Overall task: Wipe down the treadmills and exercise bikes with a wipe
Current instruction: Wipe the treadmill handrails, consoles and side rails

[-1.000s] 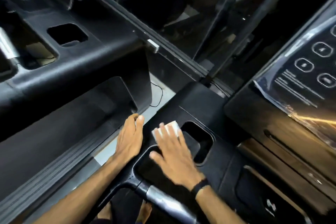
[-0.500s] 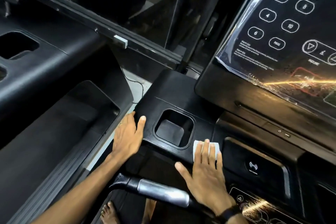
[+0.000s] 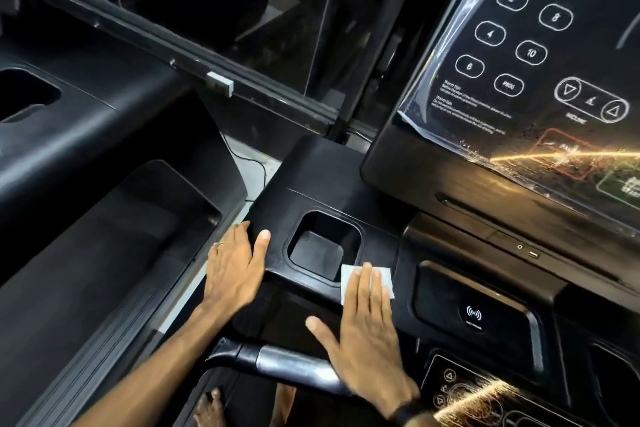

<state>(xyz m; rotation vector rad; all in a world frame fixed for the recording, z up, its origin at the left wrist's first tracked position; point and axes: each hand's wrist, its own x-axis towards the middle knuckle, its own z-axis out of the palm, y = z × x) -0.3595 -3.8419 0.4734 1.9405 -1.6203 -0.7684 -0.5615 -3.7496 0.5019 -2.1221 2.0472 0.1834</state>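
Note:
I stand at a black treadmill console point(image 3: 322, 180) with a square cup holder point(image 3: 323, 246) in its left wing. My right hand point(image 3: 367, 333) lies flat with straight fingers and presses a white wipe point(image 3: 384, 279) onto the console's front edge, just right of the cup holder. My left hand point(image 3: 235, 267) rests flat on the console's left corner, thumb up on the top surface. A silver and black handlebar point(image 3: 284, 366) runs below both hands.
The control panel point(image 3: 530, 55) with number buttons rises at the right under a plastic film. A recessed tray with a wireless symbol point(image 3: 474, 314) lies right of the wipe. A second treadmill point(image 3: 86, 156) stands at the left. Glass wall behind.
My right hand slid the wipe from the cup holder's left rim, round its front, to its right side. The view swung right toward the control panel. My left hand stayed on the corner.

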